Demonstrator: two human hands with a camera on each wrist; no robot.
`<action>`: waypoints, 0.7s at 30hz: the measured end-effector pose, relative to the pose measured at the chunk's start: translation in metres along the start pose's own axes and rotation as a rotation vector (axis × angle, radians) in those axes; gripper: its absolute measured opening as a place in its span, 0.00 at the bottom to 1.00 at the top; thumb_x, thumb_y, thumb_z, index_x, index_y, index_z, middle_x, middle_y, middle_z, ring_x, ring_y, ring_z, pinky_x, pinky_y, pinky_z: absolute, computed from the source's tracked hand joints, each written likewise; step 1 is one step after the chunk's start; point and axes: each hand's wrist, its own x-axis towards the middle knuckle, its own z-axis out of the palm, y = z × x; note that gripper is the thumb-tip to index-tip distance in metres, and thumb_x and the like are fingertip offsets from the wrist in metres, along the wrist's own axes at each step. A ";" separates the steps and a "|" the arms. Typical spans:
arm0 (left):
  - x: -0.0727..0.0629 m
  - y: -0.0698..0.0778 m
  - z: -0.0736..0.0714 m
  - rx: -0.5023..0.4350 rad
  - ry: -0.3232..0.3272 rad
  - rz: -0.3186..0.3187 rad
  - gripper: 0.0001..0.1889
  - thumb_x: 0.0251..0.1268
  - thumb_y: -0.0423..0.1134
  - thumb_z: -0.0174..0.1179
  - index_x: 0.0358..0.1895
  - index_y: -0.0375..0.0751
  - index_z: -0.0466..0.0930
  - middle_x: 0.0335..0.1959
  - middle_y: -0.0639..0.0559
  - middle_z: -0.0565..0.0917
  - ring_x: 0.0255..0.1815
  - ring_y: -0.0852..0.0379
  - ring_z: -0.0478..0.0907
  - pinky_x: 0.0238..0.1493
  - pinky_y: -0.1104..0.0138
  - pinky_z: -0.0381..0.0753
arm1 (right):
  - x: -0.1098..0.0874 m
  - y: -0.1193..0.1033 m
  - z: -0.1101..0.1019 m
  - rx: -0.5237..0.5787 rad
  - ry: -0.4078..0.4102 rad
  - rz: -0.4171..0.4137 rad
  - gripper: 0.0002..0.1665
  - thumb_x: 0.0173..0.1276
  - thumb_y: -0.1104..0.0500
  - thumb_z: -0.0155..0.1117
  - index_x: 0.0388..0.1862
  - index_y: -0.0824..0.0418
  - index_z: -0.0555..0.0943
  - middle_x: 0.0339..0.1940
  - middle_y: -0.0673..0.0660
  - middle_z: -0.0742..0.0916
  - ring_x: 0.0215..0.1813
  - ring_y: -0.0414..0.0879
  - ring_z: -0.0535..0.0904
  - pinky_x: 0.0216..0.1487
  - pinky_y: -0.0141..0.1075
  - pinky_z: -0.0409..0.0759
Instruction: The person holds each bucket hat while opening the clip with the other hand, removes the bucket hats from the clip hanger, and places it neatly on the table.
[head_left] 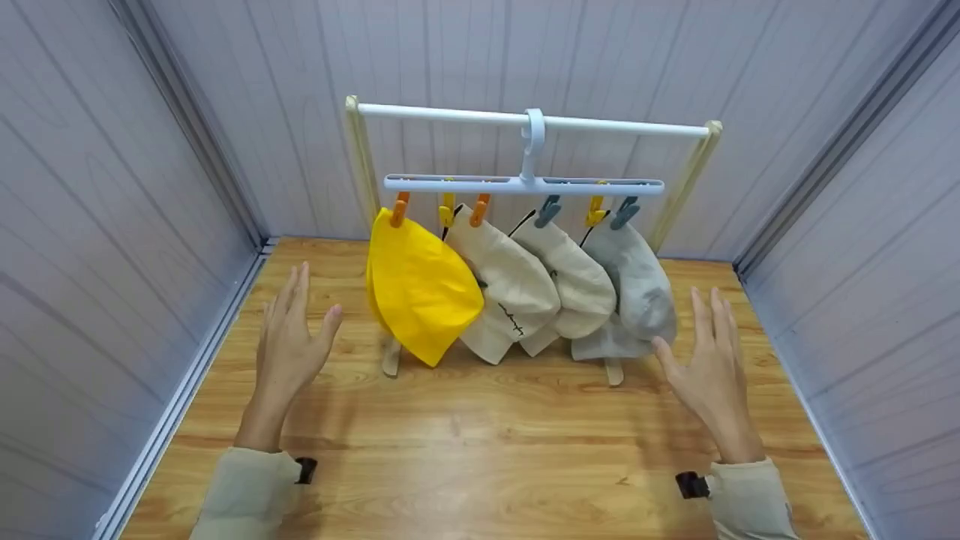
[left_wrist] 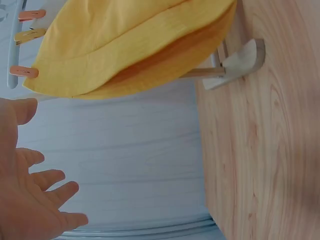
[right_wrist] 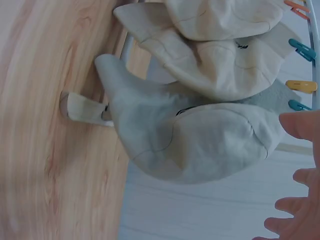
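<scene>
My left hand [head_left: 289,330] is held up left of a yellow bucket hat [head_left: 424,285], its fingers spread and holding nothing. On the other side my right hand [head_left: 709,375] is likewise spread, its thumb overlapping the lower edge of a grey hat [head_left: 637,277] in the head view. Between these hang two cream hats [head_left: 510,292], one with dark script on it. Orange, yellow and blue-grey clothespins [head_left: 400,209] clip the hats to a white hanger [head_left: 465,184]. The left wrist view shows the yellow hat [left_wrist: 125,45] beyond the thumb; the right wrist view shows the grey hat [right_wrist: 200,140].
The hanger hooks over a white rod [head_left: 442,114] on a stand with pale wooden posts [head_left: 679,191] and feet [head_left: 391,358]. It stands on a wood-grain tabletop [head_left: 457,450]. Pale panel walls [head_left: 90,225] enclose the left, back and right sides.
</scene>
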 end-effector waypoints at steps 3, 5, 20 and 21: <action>0.006 0.003 0.003 -0.071 -0.001 -0.015 0.40 0.83 0.55 0.55 0.88 0.47 0.49 0.87 0.40 0.52 0.85 0.30 0.50 0.82 0.34 0.44 | 0.005 -0.006 0.001 0.055 0.017 -0.001 0.51 0.75 0.52 0.70 0.88 0.56 0.55 0.88 0.68 0.56 0.85 0.71 0.50 0.76 0.75 0.56; 0.010 0.005 0.005 -0.110 -0.001 -0.018 0.39 0.82 0.53 0.56 0.87 0.47 0.51 0.87 0.39 0.55 0.85 0.31 0.52 0.81 0.33 0.48 | 0.008 -0.010 0.003 0.088 0.038 -0.009 0.49 0.74 0.56 0.71 0.87 0.56 0.58 0.86 0.69 0.59 0.84 0.72 0.54 0.73 0.75 0.59; 0.036 0.016 0.019 -0.294 0.008 -0.039 0.30 0.80 0.43 0.62 0.80 0.42 0.66 0.76 0.37 0.73 0.74 0.36 0.71 0.71 0.37 0.70 | 0.033 -0.044 0.020 0.270 0.065 -0.100 0.40 0.71 0.63 0.74 0.79 0.64 0.70 0.79 0.68 0.72 0.78 0.67 0.68 0.74 0.68 0.66; 0.038 0.017 0.019 -0.300 0.009 -0.038 0.30 0.80 0.43 0.62 0.79 0.42 0.67 0.75 0.37 0.73 0.73 0.36 0.72 0.71 0.38 0.70 | 0.034 -0.046 0.021 0.288 0.062 -0.105 0.40 0.71 0.63 0.74 0.79 0.64 0.70 0.77 0.68 0.74 0.76 0.66 0.70 0.73 0.66 0.68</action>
